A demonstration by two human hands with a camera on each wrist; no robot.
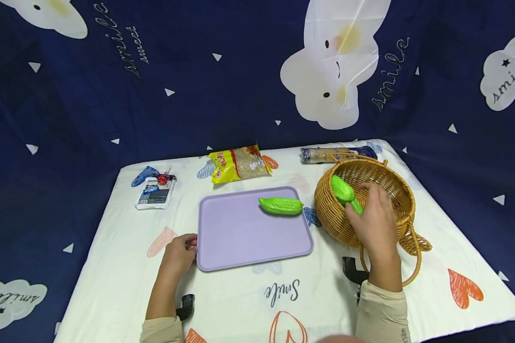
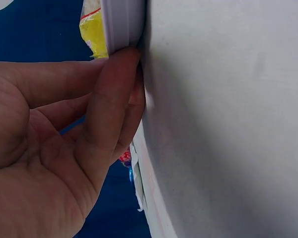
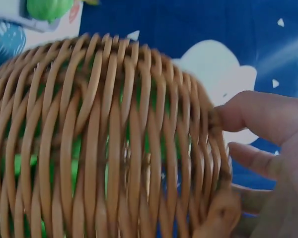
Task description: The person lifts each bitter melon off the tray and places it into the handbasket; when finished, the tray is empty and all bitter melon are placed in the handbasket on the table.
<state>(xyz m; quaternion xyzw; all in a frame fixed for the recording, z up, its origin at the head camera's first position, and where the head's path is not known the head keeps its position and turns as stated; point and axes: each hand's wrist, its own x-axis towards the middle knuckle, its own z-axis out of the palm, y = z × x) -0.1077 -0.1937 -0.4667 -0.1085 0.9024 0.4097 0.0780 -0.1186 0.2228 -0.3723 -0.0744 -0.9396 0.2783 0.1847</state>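
Note:
A lilac tray (image 1: 240, 233) lies on the cloth, with a bumpy green toy vegetable (image 1: 281, 206) near its far right corner. At the tray's left edge, fingertips of my left hand (image 1: 179, 255) touch its side; in the left wrist view that hand (image 2: 64, 134) meets the tray wall (image 2: 123, 25). My right hand (image 1: 373, 219) reaches over a wicker basket (image 1: 336, 224), its thumb against a green gourd-shaped toy (image 1: 343, 189) inside. In the right wrist view, the basket weave (image 3: 104, 148) hides the fingertips of the right hand (image 3: 268, 144), so a grip cannot be confirmed. Green shows through the gaps.
Behind the tray lies a yellow food packet (image 1: 240, 164). A long clear-and-blue packet (image 1: 336, 154) is behind the basket. At the far left, small wrapped sweets (image 1: 165, 178) rest by a white packet (image 1: 154, 197). The basket's handle (image 1: 418, 259) hangs toward the front.

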